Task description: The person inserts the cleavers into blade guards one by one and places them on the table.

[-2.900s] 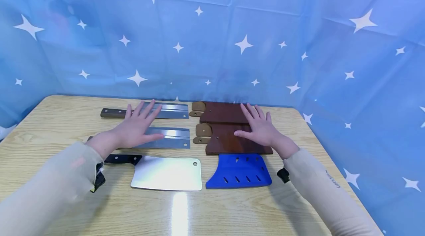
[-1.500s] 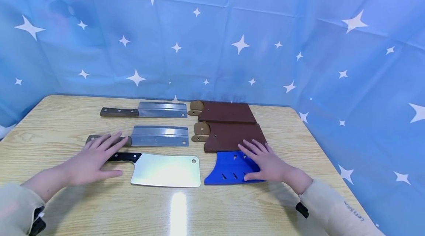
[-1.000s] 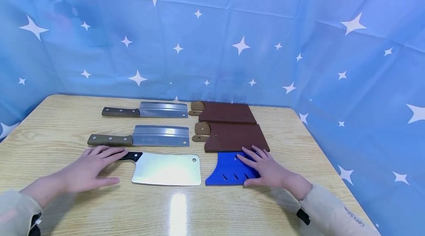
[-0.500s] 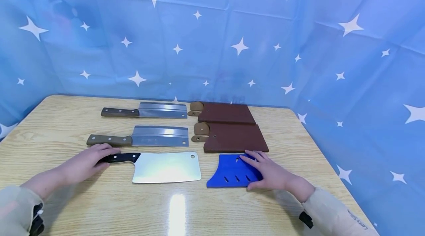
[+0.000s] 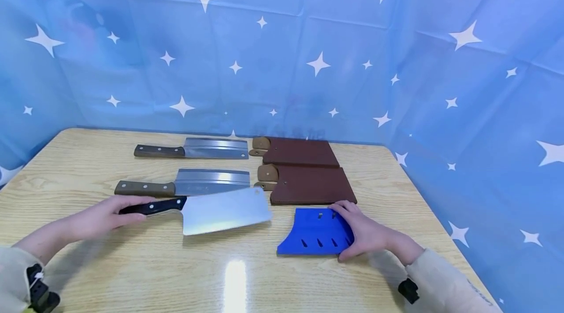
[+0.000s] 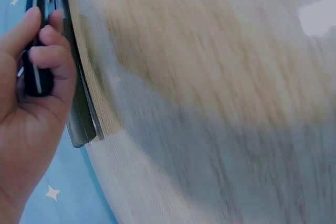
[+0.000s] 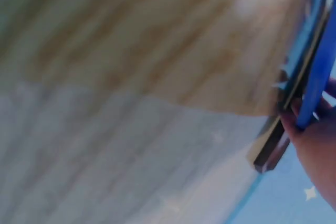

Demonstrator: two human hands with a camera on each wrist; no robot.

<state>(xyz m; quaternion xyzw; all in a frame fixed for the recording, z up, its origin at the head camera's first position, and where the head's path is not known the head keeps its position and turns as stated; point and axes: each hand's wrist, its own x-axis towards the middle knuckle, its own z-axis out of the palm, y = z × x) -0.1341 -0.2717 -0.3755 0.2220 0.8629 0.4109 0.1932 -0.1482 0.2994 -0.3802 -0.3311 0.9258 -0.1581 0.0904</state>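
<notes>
My left hand [image 5: 103,215] grips the black riveted handle [image 5: 165,206] of a broad cleaver [image 5: 224,211]. The blade is tilted, its tip end raised off the table and pointing right. In the left wrist view, the fingers curl round the dark handle [image 6: 38,80]. My right hand [image 5: 370,234] pinches a blue slotted blade cover [image 5: 315,232] at its right end, thumb at the near edge and fingers at the far edge. The right wrist view shows the blue cover [image 7: 320,72] edge-on between thumb and fingers. A small gap separates the blade tip from the cover.
Behind lie two more cleavers, a nearer one [image 5: 211,181] and a farther one [image 5: 216,148], with brown handles. Beside them are two brown leather sheaths, one nearer [image 5: 315,185] and one farther [image 5: 304,151]. A starry blue cloth [image 5: 282,38] hangs behind the wooden table [image 5: 176,278].
Both hands came down from over the rear cleavers and sheaths. My left hand took the black handle and lifted the cleaver, tilting it. My right hand took the blue cover and shifted it slightly nearer and right.
</notes>
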